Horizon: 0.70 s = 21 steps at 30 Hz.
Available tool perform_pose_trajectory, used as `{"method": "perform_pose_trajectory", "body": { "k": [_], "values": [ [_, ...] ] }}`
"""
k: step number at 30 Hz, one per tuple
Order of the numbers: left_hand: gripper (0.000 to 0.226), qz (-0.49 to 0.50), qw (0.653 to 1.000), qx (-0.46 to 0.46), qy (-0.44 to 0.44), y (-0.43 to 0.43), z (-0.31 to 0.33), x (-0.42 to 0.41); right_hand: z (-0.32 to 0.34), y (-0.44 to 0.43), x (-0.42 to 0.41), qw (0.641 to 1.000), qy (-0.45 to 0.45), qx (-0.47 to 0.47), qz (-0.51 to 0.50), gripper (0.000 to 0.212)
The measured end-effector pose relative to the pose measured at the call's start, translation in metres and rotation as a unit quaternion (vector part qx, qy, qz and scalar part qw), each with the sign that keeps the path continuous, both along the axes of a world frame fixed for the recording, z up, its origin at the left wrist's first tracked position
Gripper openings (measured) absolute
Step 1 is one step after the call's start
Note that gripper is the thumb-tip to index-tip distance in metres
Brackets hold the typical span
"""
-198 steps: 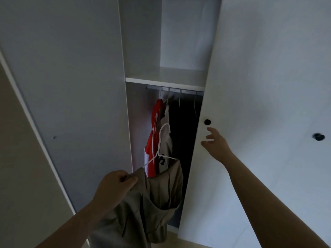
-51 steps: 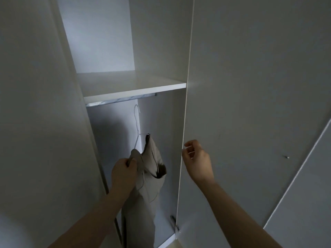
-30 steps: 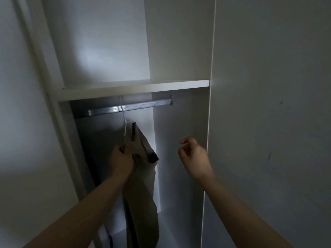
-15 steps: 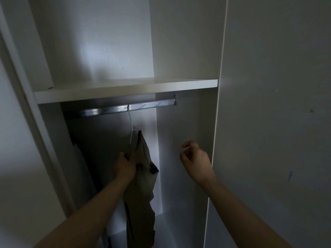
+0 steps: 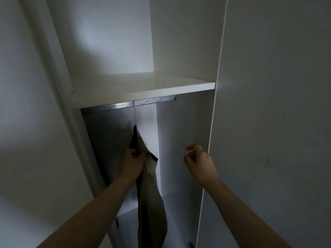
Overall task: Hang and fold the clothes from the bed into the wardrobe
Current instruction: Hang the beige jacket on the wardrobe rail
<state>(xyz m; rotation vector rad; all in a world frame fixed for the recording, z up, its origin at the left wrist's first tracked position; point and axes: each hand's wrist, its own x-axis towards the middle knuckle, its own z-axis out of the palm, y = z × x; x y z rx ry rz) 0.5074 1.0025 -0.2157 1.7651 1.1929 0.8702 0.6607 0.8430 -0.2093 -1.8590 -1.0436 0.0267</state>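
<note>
Here, at the open wardrobe (image 5: 184, 133), we are holding a beige garment (image 5: 149, 203) in dim light. Our left hand (image 5: 131, 162) is gripping the cloth near its top, fingers and thumb curled tightly round a fold of it. The garment is dangling from a thin white hanger (image 5: 134, 119), whose hook is sitting over the metal rail (image 5: 148, 103) fixed just beneath the white shelf (image 5: 143, 88). The cloth is falling straight down inside the compartment below the shelf, its lower end running out past the bottom edge of the view. Our right hand (image 5: 199, 162) is hovering to the right, well apart from the garment. It is holding nothing, its fingers loosely curled and touching no surface that we can make out. It is floating just beside the edge of the wardrobe door (image 5: 268, 122), which is standing on the right. Both our forearms are reaching up from below.
</note>
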Motion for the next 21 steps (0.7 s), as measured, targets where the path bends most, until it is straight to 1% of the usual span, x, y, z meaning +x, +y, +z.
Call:
{"method": "perform_pose_trajectory", "body": {
  "k": [2,3,4,6,7,9,12,15,18,21],
  "values": [
    [0.013,-0.014,1.000,0.007,-0.004,-0.017,0.009,-0.014,0.011,-0.013,-0.013,1.000,0.008,-0.003,-0.005,0.017],
    [0.009,-0.023,1.000,0.007,-0.004,-0.025,0.013,-0.021,0.016,-0.020,-0.020,1.000,0.016,-0.004,-0.007,0.017],
    [0.009,-0.034,0.999,-0.001,-0.001,-0.034,0.017,-0.028,0.021,-0.027,-0.028,1.000,0.025,-0.004,-0.011,0.017],
    [0.018,-0.049,0.998,-0.025,0.001,-0.051,0.023,-0.042,0.029,-0.041,-0.042,0.999,0.042,-0.006,-0.020,0.017],
    [0.018,-0.055,0.998,-0.035,-0.003,-0.059,0.025,-0.048,0.031,-0.049,-0.049,0.998,0.049,-0.008,-0.026,0.017],
    [0.007,-0.069,0.996,-0.050,-0.025,-0.076,0.030,-0.059,0.033,-0.065,-0.063,0.998,0.058,-0.011,-0.036,0.018],
    [0.008,-0.082,0.995,-0.047,-0.037,-0.103,0.032,-0.074,0.031,-0.088,-0.079,0.996,0.074,-0.012,-0.047,0.014],
    [0.014,-0.091,0.993,-0.058,-0.048,-0.135,0.028,-0.090,0.026,-0.111,-0.091,0.995,0.084,-0.024,-0.051,0.011],
    [0.014,-0.083,0.994,-0.048,-0.053,-0.165,0.035,-0.103,0.026,-0.136,-0.099,0.996,0.083,-0.020,-0.037,0.012],
    [0.013,-0.055,0.997,-0.003,-0.051,-0.193,0.043,-0.110,0.028,-0.167,-0.103,0.995,0.097,0.001,-0.018,0.012]
  ]
}}
